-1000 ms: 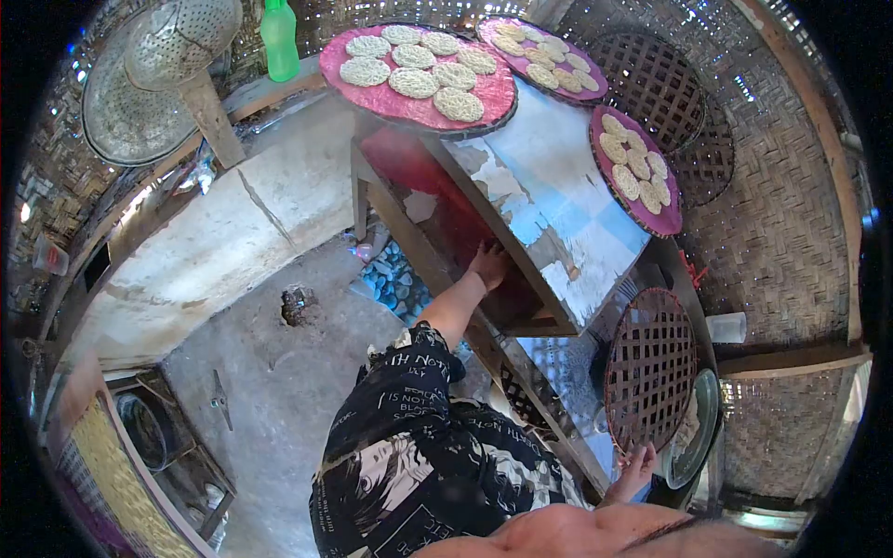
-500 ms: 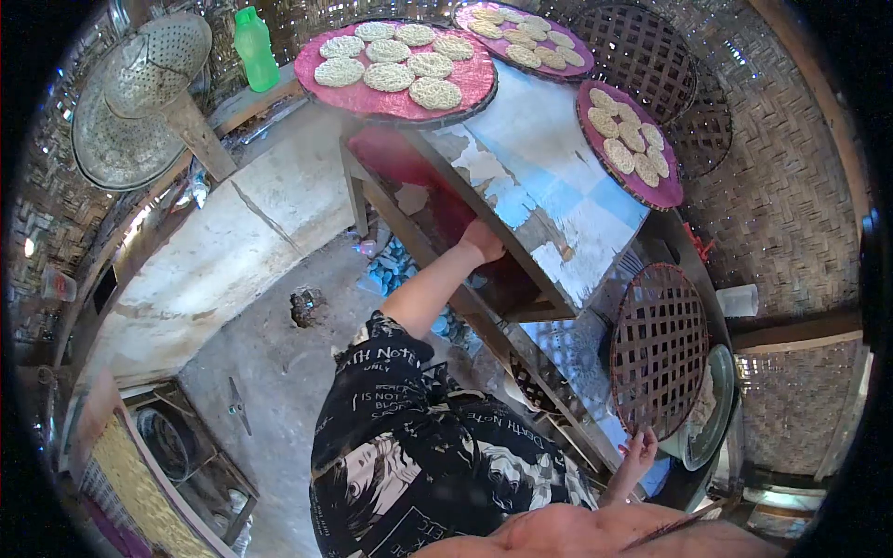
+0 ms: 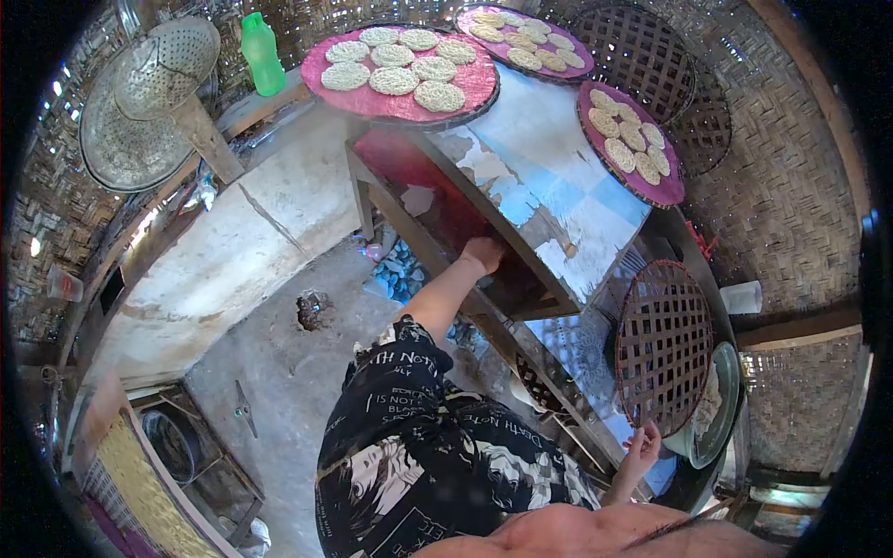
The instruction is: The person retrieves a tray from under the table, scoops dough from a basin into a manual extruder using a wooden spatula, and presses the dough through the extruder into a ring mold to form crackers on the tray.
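While the lattice-woven tray (image 3: 665, 346) is sitting just beyond my right hand (image 3: 640, 454), whose fingers are hanging loosely apart, I cannot tell whether I am touching its rim. My left hand (image 3: 484, 252) is showing inside the wooden cabinet (image 3: 549, 209), its grip hidden. Round cakes (image 3: 393, 81) are lying on pink-lined trays (image 3: 481, 78) nearby.

The left hand (image 3: 482, 254) loses its fingers behind the desk (image 3: 595, 209); a lattice tray (image 3: 665, 346) covers part of the green basin (image 3: 729, 409); clothing (image 3: 409, 474) is cropped below.
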A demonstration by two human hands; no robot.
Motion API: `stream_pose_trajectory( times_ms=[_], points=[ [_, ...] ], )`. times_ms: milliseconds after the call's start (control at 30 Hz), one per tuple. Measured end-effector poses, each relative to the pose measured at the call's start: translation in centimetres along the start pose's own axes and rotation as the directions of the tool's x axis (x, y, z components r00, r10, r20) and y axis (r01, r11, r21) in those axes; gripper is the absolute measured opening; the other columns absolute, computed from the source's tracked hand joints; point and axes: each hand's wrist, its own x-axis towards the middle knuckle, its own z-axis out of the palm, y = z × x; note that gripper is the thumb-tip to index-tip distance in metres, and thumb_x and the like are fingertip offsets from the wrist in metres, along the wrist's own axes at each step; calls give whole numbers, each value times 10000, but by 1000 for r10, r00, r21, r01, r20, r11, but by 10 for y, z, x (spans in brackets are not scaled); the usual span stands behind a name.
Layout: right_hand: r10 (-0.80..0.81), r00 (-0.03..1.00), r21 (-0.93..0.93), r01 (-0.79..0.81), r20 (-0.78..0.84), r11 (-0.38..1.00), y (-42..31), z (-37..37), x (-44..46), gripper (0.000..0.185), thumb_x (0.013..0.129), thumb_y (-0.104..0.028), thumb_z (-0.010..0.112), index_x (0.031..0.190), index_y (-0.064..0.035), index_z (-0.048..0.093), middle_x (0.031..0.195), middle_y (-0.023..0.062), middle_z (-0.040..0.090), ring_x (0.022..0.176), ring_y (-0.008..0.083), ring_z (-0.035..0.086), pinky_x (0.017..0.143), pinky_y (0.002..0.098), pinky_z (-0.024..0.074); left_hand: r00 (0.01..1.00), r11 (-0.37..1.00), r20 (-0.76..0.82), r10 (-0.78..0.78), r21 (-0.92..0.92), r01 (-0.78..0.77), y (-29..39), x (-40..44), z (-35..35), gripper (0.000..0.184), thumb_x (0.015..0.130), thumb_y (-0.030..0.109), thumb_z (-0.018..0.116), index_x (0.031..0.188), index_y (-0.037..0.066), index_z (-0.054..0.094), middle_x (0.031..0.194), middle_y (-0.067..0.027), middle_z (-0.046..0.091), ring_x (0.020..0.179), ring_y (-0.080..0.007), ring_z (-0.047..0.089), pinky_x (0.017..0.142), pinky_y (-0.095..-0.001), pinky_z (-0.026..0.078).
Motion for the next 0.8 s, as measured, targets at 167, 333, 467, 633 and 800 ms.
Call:
stream_pose_trajectory(
  times_ms=[167,333,467,633,800],
  points=[
    [-84,996,-68,83,-17,994,-8,0,-8,257,839,-122,565,1060,5,534,897,65,544,632,93,501,503,197,434,862,956,-414,294,133,-262,2,-33,-50,247,746,103,512,967,94,621,956,-104,623,906,-273,585,845,-423,438],
    [-191,982,-149,189,0,971,-22,5,-17,244,828,-84,556,1050,15,536,913,82,536,632,110,501,526,219,432,744,901,-525,414,123,-415,-14,-117,-35,306,706,109,524,998,102,617,1041,-56,607,1028,-230,537,936,-425,374],
    [-314,941,-154,331,126,931,-41,32,-20,243,805,-52,563,1041,2,546,940,93,527,675,130,517,584,235,436,810,925,-460,365,82,-370,-26,-181,-14,329,702,92,517,1017,116,609,1081,-33,596,1074,-212,520,939,-421,377],
    [-483,700,-34,584,526,811,-97,101,-22,380,703,-98,662,1064,-55,552,1004,146,529,912,270,531,781,344,434,799,968,-565,206,-4,-253,-25,-206,-32,314,713,68,532,1012,125,612,1064,-28,605,1039,-212,545,924,-415,393],
    [-705,232,107,910,670,401,-173,187,-28,539,642,-229,705,1122,-68,518,1059,127,518,997,291,496,926,405,365,722,964,-663,198,-1,-266,-9,-212,-78,288,712,52,554,983,120,622,1046,-35,612,1027,-215,555,924,-413,395]
  ],
)
